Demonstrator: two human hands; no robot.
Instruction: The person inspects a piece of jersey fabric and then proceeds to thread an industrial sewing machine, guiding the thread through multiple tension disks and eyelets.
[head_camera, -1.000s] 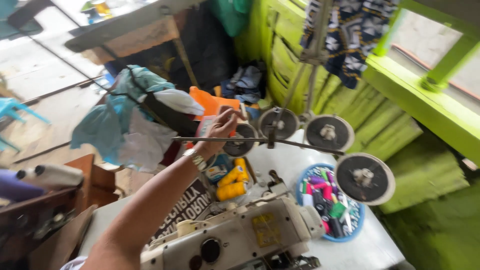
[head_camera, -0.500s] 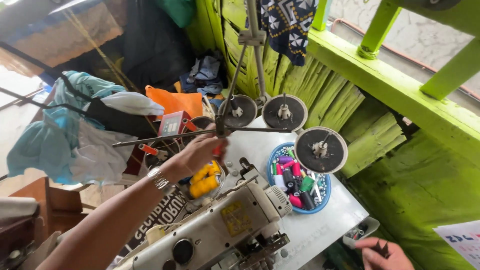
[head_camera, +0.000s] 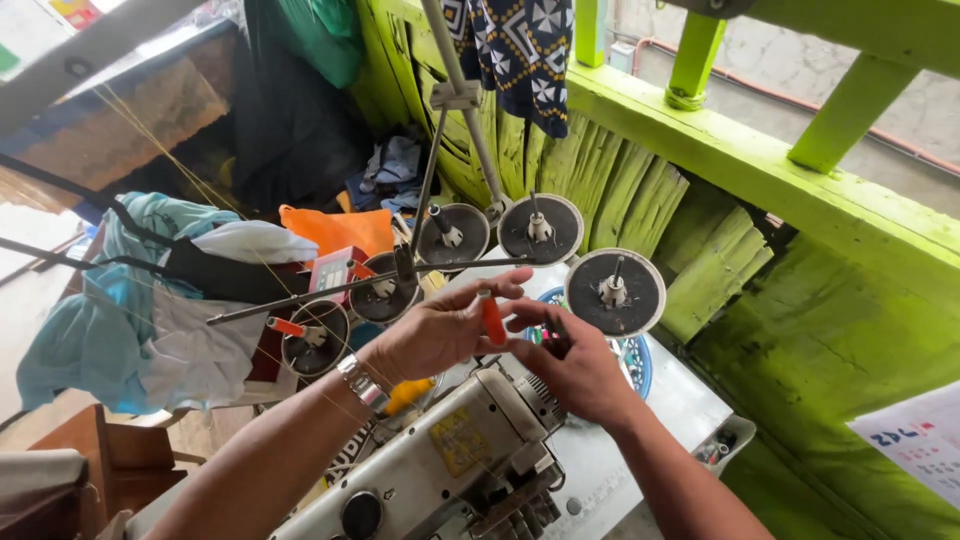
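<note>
Orange spool (head_camera: 492, 318) is pinched by the left hand (head_camera: 440, 330) above the sewing machine (head_camera: 450, 470); right hand (head_camera: 575, 365) curls beside it, grasp unclear. Stand discs (head_camera: 614, 292) beyond the fingers are bare.

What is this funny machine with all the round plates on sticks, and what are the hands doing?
The picture comes from a camera on a person's head, looking down at their own two hands. The grey-white machine is a sewing machine on a white table. The round plates are a stand whose pins would hold spools of thread. The left hand holds a small orange-red tube, probably a thread spool, and the right hand is right beside it. Clothes hang at the left, by a bright green wall.
</note>
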